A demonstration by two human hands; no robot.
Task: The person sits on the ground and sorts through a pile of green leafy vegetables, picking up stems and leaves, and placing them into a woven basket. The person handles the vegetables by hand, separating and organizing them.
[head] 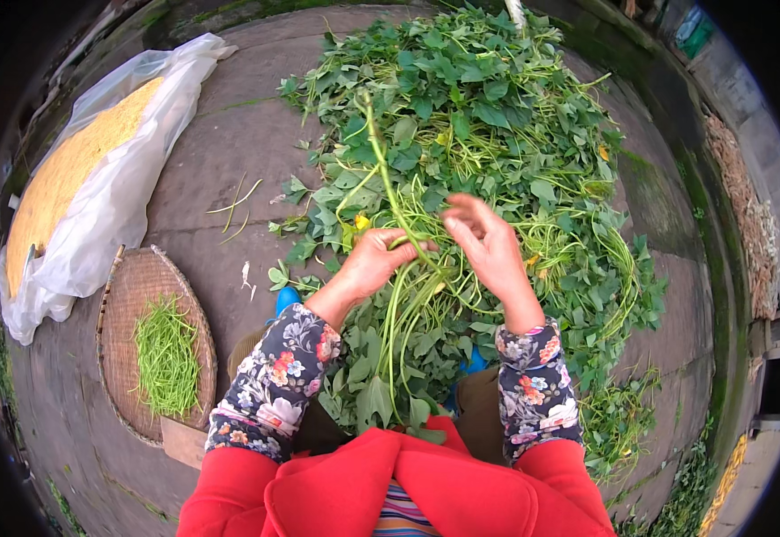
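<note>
My left hand (pixel 378 263) is closed around a thick green vine stem (pixel 384 171). The stem runs up and away from the fist, and thin stalks ending in leaves (pixel 375 403) hang from its near end towards my lap. To the right, my right hand (pixel 482 243) is raised with its fingers apart and slightly blurred; I see nothing in it. Under and beyond both hands spreads a large heap of leafy green vines (pixel 490 101), with a few yellow leaves among them.
A woven bamboo basket (pixel 118 322) at left holds a pile of cut green stalks (pixel 167 356). Behind it, yellow grain (pixel 78 181) lies on a white plastic sheet (pixel 132 178). Loose stalks (pixel 234 208) are on the paved ground (pixel 229 141). A mossy ledge (pixel 705 221) borders the right side.
</note>
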